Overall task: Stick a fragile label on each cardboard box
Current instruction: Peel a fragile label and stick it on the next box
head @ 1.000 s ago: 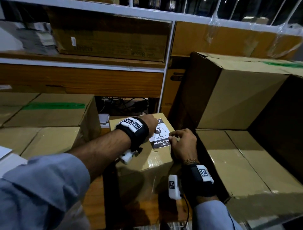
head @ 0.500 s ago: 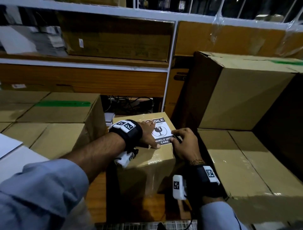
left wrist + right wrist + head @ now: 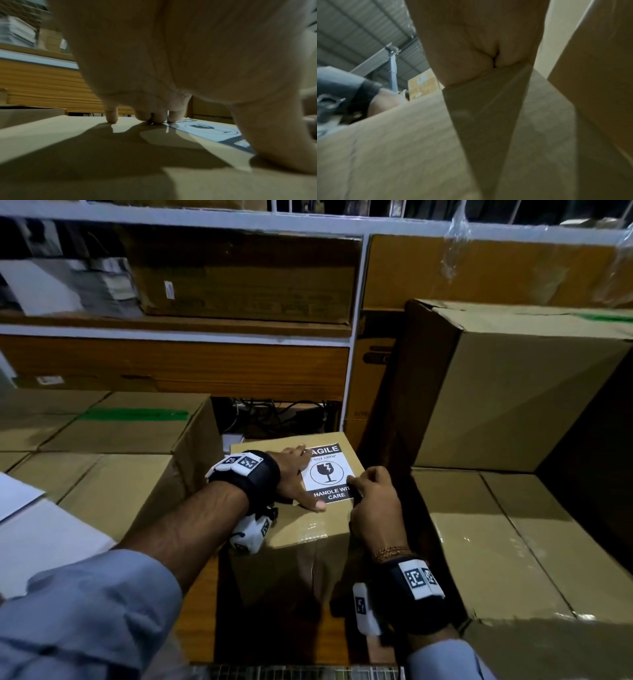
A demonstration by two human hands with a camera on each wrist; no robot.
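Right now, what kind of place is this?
Probably a warehouse or stockroom. Sealed cardboard boxes are stacked all around, shelves hold more cartons, and a fragile label lies on the small box.

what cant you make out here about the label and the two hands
- Black-and-white fragile label on the small brown cardboard box: in the head view the left hand covers its first letters, the right hand its right edge.
- Right hand's fingertips: head view shows only knuckles; right wrist view is blurred, blocked by the palm.
- Whether the label's right edge is stuck down: hidden.
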